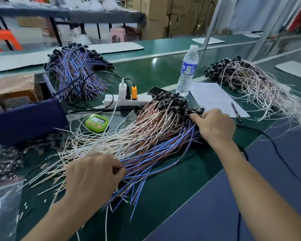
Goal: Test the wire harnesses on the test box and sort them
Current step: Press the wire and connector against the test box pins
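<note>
So on the left edge of the green tabletop point(163, 72) there's an open dark blue box point(27, 119) with a brownish, copper-coloured block point(14, 87) sitting inside it, can't tell what that actually is. Bottom left corner has a clear plastic bag point(2, 206), contents too blurry to call. A clear water bottle point(188, 70) stands upright just beside a paper sheet point(214, 100) with a pen point(235, 110) lying on its edge. The main pile of wire harnesses point(146, 136) is fanned out across the middle of the tabletop, black connectors bunched at the far right end and loose wire ends spreading toward the near left. The left hand point(94, 173) is knuckles-up at the near end of the fan, fingers curled in and pinching a bunch of blue and brown wire ends. The right hand point(214, 126) reaches in from the right, fingers clenched around the black connector cluster point(196, 113). A blue-purple harness pile point(76, 73) sits well apart at the back left, and a whitish harness pile point(255, 84) at the far right. Between the piles: a white power strip point(129, 100) and a green timer point(97, 122).
</note>
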